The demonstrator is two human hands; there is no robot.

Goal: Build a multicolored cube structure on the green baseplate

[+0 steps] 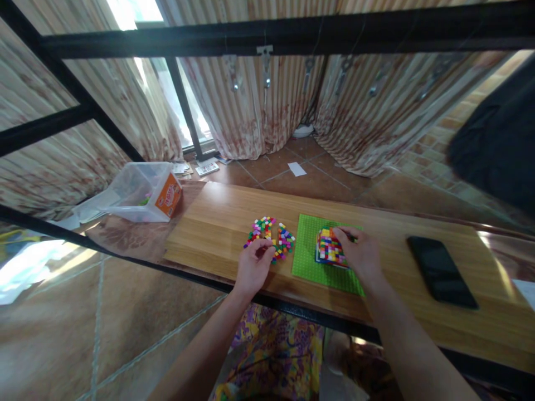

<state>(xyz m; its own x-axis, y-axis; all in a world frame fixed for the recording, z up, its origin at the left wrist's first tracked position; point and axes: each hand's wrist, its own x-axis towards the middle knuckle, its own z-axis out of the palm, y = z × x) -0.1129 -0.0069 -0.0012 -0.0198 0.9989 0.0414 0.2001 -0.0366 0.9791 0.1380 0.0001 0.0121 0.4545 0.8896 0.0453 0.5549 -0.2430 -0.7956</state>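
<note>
On the green baseplate [306, 253] stands a block built of small multicoloured building bricks [329, 250], with rows of mixed colours on top. My right hand [359, 253] is over its right side, fingers closed together at the top edge by an orange brick [333, 233]. The hand covers the block's right end. To the left lies a loose pile of tiny coloured bricks [263, 225] on the wooden table. My left hand [254, 266] rests at the pile's near edge with thumb and forefinger curled together; what lies between the tips is too small to make out.
A black phone [442, 272] lies on the wooden tabletop [209, 234] at the right. Past the table's left end is a clear plastic bin [140, 186] with an orange label. A black metal bar [292, 39] crosses above, in front of striped curtains [259, 111].
</note>
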